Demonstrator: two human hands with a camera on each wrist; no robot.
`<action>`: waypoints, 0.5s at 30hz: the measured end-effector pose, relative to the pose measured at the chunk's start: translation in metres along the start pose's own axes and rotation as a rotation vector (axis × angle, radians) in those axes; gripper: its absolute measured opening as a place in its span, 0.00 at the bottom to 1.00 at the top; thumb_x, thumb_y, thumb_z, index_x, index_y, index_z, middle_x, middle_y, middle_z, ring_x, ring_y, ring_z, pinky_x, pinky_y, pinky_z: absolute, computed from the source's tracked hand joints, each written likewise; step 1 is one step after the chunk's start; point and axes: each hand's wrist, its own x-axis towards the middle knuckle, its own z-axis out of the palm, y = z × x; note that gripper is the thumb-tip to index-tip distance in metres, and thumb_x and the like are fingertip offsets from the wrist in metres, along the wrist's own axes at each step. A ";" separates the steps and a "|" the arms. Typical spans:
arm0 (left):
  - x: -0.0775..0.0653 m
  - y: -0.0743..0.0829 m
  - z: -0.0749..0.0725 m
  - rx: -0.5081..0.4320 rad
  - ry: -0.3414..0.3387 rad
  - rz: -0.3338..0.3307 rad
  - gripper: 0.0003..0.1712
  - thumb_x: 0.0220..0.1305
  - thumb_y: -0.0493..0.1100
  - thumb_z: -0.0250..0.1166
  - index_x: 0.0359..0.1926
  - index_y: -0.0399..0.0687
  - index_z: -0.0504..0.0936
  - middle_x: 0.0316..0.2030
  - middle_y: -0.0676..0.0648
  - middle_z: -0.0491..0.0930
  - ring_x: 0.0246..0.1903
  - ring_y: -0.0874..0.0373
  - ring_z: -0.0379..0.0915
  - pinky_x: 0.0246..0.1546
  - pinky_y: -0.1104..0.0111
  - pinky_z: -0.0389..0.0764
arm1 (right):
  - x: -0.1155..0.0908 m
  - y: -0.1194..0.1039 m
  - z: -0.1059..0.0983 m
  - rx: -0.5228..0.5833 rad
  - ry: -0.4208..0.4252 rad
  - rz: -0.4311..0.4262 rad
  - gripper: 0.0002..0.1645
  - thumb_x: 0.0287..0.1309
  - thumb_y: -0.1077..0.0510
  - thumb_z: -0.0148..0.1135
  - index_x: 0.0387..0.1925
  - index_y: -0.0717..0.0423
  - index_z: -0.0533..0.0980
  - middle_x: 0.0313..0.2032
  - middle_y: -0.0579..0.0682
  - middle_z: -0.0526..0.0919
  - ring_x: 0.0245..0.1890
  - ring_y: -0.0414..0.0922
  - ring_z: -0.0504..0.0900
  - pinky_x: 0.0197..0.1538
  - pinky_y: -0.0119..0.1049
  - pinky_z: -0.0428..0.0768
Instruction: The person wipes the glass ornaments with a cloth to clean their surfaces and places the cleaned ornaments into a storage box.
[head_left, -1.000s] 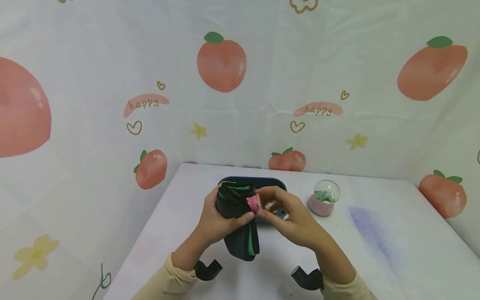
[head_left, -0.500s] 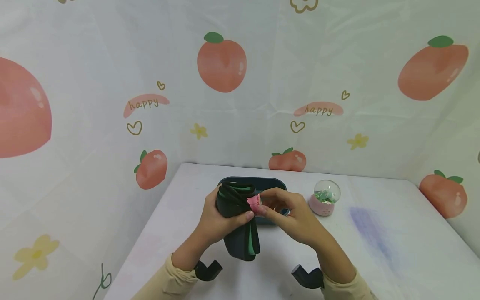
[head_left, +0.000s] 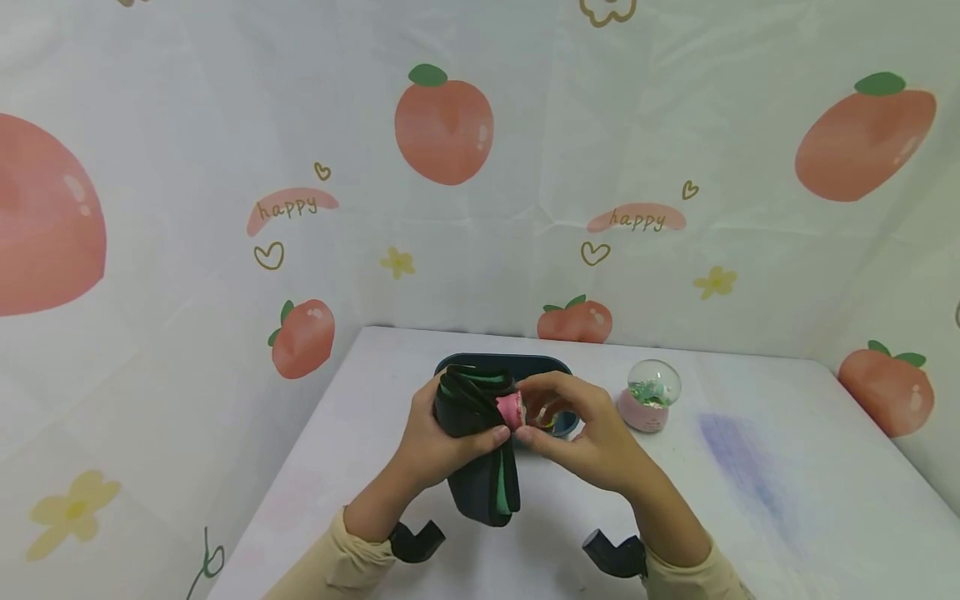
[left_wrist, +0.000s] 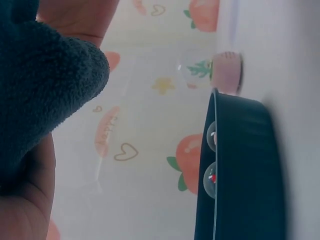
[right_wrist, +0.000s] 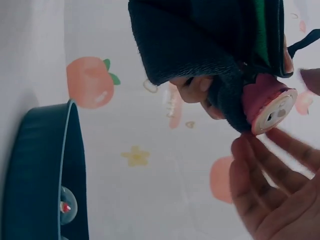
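A white sheet point(head_left: 525, 258) printed with peaches and "happy" hangs behind a white table point(head_left: 832, 508). In the head view, the left hand point(head_left: 435, 454) is clamped on a dark cloth point(head_left: 467, 417), its thumb laid across the front. A pink base point(head_left: 511, 410) pokes out of the cloth's right side, held above the table. The right hand point(head_left: 588, 433) pinches this base, thumb and bent forefinger at its rim. Behind them lies a dark tray point(head_left: 536, 364), partly hidden; a globe point(head_left: 649, 396) stands upright to its right. Pale sleeves point(head_left: 333, 558) cover both forearms.

From the left wrist, the fuzzy cloth hides most of the left fingers, and two clear domes point(left_wrist: 210, 181) show at the tray's rim.

From the right wrist, the base tilts—its round underside facing out—with the right fingertips against its edge and the fingers slightly apart. One dome with a red spot sits in the tray.
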 end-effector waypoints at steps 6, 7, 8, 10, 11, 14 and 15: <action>-0.001 -0.002 0.001 0.016 -0.001 0.006 0.35 0.50 0.36 0.83 0.60 0.50 0.80 0.50 0.46 0.86 0.50 0.55 0.83 0.55 0.59 0.86 | 0.000 -0.003 0.000 -0.032 -0.022 0.121 0.18 0.64 0.62 0.73 0.54 0.50 0.81 0.37 0.42 0.89 0.37 0.37 0.86 0.40 0.34 0.87; -0.001 -0.002 0.001 0.020 0.000 0.010 0.35 0.50 0.36 0.83 0.60 0.49 0.80 0.50 0.46 0.86 0.50 0.55 0.84 0.55 0.59 0.86 | 0.000 -0.003 0.001 -0.030 -0.028 0.126 0.19 0.64 0.62 0.74 0.55 0.50 0.81 0.39 0.42 0.89 0.38 0.37 0.86 0.41 0.34 0.88; -0.001 -0.001 0.001 0.022 0.001 0.009 0.35 0.49 0.36 0.83 0.60 0.49 0.80 0.51 0.46 0.87 0.50 0.56 0.84 0.55 0.60 0.86 | 0.000 -0.003 0.001 -0.019 -0.032 0.115 0.20 0.64 0.63 0.74 0.56 0.50 0.81 0.41 0.43 0.89 0.40 0.38 0.86 0.42 0.34 0.88; -0.001 0.000 0.000 0.013 0.006 0.008 0.35 0.49 0.35 0.83 0.60 0.48 0.80 0.51 0.45 0.87 0.50 0.55 0.84 0.55 0.60 0.86 | 0.000 -0.002 0.001 0.008 -0.038 0.059 0.25 0.61 0.65 0.75 0.59 0.51 0.79 0.46 0.45 0.88 0.43 0.40 0.85 0.44 0.35 0.89; -0.001 0.000 0.000 0.007 0.009 0.010 0.35 0.50 0.35 0.82 0.60 0.48 0.80 0.51 0.44 0.87 0.50 0.55 0.84 0.55 0.60 0.86 | 0.000 -0.001 0.002 0.026 -0.040 0.019 0.28 0.60 0.67 0.76 0.60 0.53 0.78 0.49 0.46 0.87 0.44 0.41 0.85 0.45 0.36 0.89; 0.000 0.000 -0.001 -0.014 0.017 0.001 0.34 0.51 0.34 0.81 0.60 0.47 0.80 0.51 0.43 0.87 0.50 0.55 0.85 0.55 0.61 0.87 | 0.001 0.002 0.003 0.063 -0.045 -0.095 0.33 0.56 0.71 0.77 0.62 0.56 0.76 0.54 0.52 0.84 0.46 0.44 0.82 0.45 0.37 0.89; 0.000 0.001 -0.001 -0.019 0.020 -0.002 0.34 0.52 0.34 0.80 0.60 0.47 0.80 0.51 0.43 0.87 0.50 0.55 0.85 0.54 0.60 0.87 | 0.001 0.002 0.003 0.065 -0.042 -0.116 0.34 0.55 0.71 0.77 0.63 0.57 0.76 0.54 0.53 0.83 0.45 0.45 0.82 0.44 0.38 0.89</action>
